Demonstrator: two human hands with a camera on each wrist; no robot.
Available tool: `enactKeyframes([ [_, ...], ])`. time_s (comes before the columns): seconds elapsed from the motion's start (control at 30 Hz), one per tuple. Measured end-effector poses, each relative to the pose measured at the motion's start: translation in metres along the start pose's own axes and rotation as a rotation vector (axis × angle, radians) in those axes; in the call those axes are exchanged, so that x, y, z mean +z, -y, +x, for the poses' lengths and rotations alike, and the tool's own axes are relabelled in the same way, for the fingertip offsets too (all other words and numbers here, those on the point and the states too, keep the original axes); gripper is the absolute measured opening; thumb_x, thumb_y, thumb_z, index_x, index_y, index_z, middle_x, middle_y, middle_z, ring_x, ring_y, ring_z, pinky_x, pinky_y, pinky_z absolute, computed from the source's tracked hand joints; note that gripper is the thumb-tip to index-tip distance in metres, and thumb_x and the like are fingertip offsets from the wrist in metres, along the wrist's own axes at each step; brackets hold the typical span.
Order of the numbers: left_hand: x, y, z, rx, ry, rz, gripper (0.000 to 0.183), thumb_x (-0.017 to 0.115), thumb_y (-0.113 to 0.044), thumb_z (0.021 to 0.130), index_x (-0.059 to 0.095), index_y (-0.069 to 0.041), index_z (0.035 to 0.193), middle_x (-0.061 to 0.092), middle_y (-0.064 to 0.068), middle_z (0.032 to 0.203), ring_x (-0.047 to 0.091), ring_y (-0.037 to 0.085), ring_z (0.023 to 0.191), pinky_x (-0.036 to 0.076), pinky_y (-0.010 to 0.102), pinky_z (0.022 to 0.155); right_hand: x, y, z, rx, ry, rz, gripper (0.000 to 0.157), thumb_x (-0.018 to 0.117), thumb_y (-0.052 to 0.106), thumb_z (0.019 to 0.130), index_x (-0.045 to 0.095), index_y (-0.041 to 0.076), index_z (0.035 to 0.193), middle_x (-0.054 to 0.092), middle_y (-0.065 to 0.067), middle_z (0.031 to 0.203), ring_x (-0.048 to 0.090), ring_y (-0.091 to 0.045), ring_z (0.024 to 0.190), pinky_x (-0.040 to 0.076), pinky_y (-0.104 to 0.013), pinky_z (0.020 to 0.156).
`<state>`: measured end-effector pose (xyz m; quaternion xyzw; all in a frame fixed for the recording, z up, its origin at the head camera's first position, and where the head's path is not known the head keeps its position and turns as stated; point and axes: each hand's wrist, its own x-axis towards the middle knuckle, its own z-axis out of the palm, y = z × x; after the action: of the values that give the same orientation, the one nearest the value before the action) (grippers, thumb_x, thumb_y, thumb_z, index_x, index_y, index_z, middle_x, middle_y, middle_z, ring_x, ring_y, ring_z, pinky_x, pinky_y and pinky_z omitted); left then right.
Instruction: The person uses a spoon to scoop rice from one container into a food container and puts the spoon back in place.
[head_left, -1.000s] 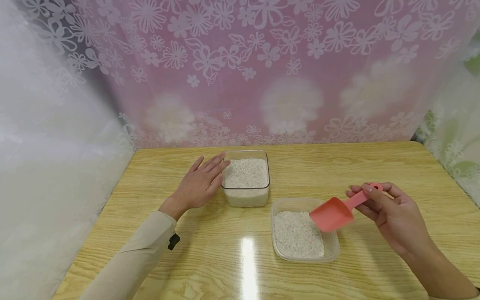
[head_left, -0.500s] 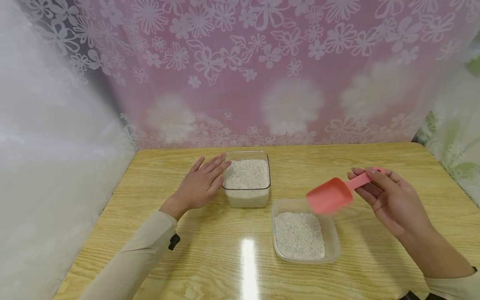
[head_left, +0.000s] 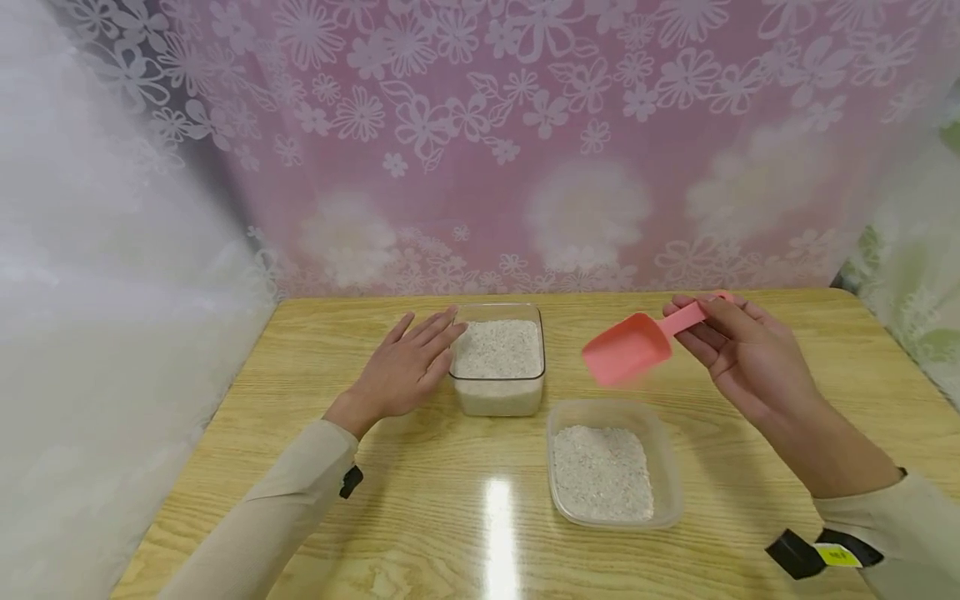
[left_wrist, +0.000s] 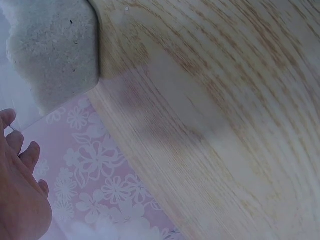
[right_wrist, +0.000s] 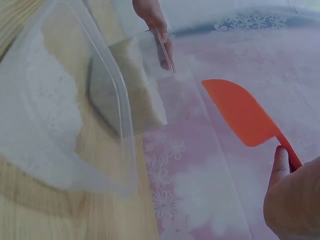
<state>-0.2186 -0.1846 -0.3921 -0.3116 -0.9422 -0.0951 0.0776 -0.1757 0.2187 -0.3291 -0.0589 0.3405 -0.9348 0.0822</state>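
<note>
My right hand (head_left: pixel 757 367) grips the handle of a pink scoop (head_left: pixel 628 348) above the table, its blade pointing left; no grains show in it. Below the scoop and towards me stands a shallow translucent plastic container (head_left: pixel 667 446), partly filled with pale speckled grains (head_left: pixel 602 473). To its left and farther back is a deeper clear container (head_left: pixel 498 397), filled higher with similar grains. With fingers straight, my left hand (head_left: pixel 405 367) rests against that container's left side and rim. In the right wrist view the scoop (right_wrist: pixel 242 112) hangs apart from both containers.
Both containers stand on a wood-grain table (head_left: pixel 420 517). A pink flowered curtain (head_left: pixel 480 183) hangs behind its far edge, with a whitish sheet (head_left: pixel 112 292) on the left. Black straps (head_left: pixel 802 554) are on the wrists.
The right hand has lifted the scoop up from above the shallow container and carried it left and away from me. The left hand stays against the deeper container.
</note>
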Motion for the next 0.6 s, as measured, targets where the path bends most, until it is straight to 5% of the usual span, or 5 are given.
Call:
enactKeyframes([
  [0.2, -0.001, 0.000, 0.000, -0.002, 0.016, 0.019, 0.049, 0.025, -0.035, 0.105, 0.030, -0.022, 0.152, 0.017, -0.002, 0.158, 0.016, 0.014, 0.143, 0.003, 0.044, 0.116, 0.018, -0.011, 0.025, 0.014, -0.032, 0.052, 0.005, 0.051, -0.002, 0.097, 0.055, -0.004, 0.094, 0.067, -0.022, 0.105, 0.065, -0.032, 0.102, 0.049, -0.039, 0.089],
  [0.6, -0.002, 0.001, 0.001, 0.004, 0.021, 0.037, 0.049, 0.026, -0.036, 0.105, 0.028, -0.022, 0.152, 0.019, -0.001, 0.158, 0.016, 0.014, 0.143, 0.003, 0.043, 0.116, 0.030, -0.048, 0.064, -0.003, -0.086, -0.031, 0.010, 0.058, 0.002, 0.094, 0.057, -0.005, 0.101, 0.069, -0.018, 0.098, 0.069, -0.027, 0.091, 0.051, -0.035, 0.085],
])
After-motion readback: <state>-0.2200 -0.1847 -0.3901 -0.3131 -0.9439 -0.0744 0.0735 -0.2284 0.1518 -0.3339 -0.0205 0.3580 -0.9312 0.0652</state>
